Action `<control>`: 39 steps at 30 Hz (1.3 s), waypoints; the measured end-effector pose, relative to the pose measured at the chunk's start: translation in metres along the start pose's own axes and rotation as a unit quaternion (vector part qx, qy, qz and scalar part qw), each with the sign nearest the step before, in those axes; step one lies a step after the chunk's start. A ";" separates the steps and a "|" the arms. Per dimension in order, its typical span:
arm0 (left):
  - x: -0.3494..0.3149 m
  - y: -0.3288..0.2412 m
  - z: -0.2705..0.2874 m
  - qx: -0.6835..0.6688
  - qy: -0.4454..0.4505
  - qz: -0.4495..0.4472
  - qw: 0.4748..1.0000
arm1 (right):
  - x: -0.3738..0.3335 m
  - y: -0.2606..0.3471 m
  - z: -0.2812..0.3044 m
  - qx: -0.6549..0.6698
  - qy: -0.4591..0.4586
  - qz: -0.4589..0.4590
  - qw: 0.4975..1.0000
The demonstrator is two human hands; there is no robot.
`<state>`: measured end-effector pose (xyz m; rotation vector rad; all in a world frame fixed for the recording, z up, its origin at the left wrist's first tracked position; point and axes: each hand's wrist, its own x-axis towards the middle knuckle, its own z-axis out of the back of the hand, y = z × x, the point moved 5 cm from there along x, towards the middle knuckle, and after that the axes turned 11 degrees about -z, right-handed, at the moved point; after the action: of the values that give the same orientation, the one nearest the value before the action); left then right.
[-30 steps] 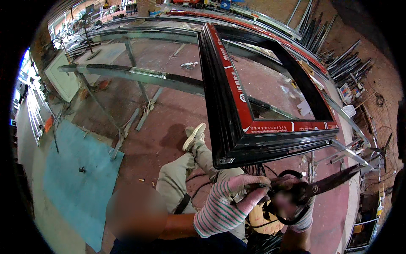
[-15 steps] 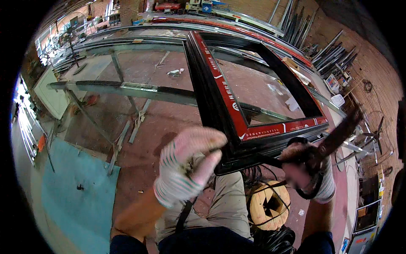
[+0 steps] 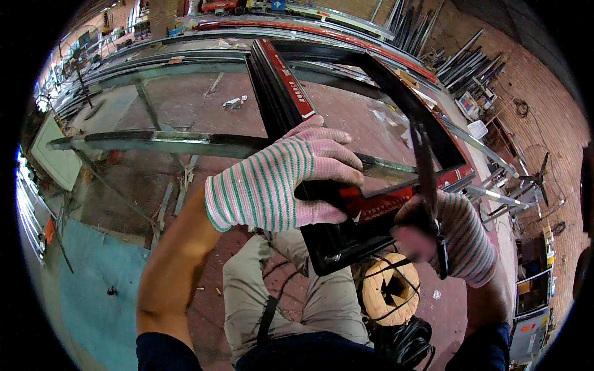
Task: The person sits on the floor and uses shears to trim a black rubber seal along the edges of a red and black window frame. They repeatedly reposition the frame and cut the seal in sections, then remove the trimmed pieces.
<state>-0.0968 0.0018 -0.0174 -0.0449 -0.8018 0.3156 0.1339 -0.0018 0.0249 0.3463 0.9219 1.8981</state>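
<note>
White lettering (image 3: pixel 297 94) on red strip (image 3: pixel 276 62) along frame (image 3: pixel 265 89).

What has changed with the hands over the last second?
The left hand moved away from the right hand, left and forward, onto the frame's near left corner. The shears, pointing right before, now point up in view. The right hand still holds them.

Frame (image 3: pixel 396 91): black, its facing strip (image 3: pixel 289 85) red with white markings. Left glove (image 3: pixel 263 182) and right glove (image 3: pixel 467 241): pale pink, green-striped. Scissors (image 3: pixel 426 164): dark brown to black. Trousers (image 3: pixel 331 303): plain greyish beige; sleeves (image 3: pixel 164 351) navy. Mat (image 3: pixel 93 290): blue-green. Floor (image 3: pixel 448 331): dull red. Reel (image 3: pixel 374 283): yellowish tan, crossed by black cable (image 3: pixel 399 281). Brick wall (image 3: pixel 544 111): brown.
</note>
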 end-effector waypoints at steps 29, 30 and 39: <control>0.031 -0.018 -0.004 -0.043 0.074 0.095 0.992 | 0.011 0.019 -0.013 -0.100 -0.074 -0.031 0.992; 0.032 -0.018 -0.007 -0.024 0.076 0.089 0.993 | 0.010 0.019 -0.012 -0.100 -0.069 -0.042 0.992; 0.053 -0.018 -0.023 0.000 0.098 0.005 0.995 | -0.007 0.029 -0.005 -0.211 -0.126 0.014 0.969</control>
<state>-0.0412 0.0018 0.0069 -0.0793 -0.6072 0.3147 0.1156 -0.0172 0.0434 0.3336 0.3332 1.9611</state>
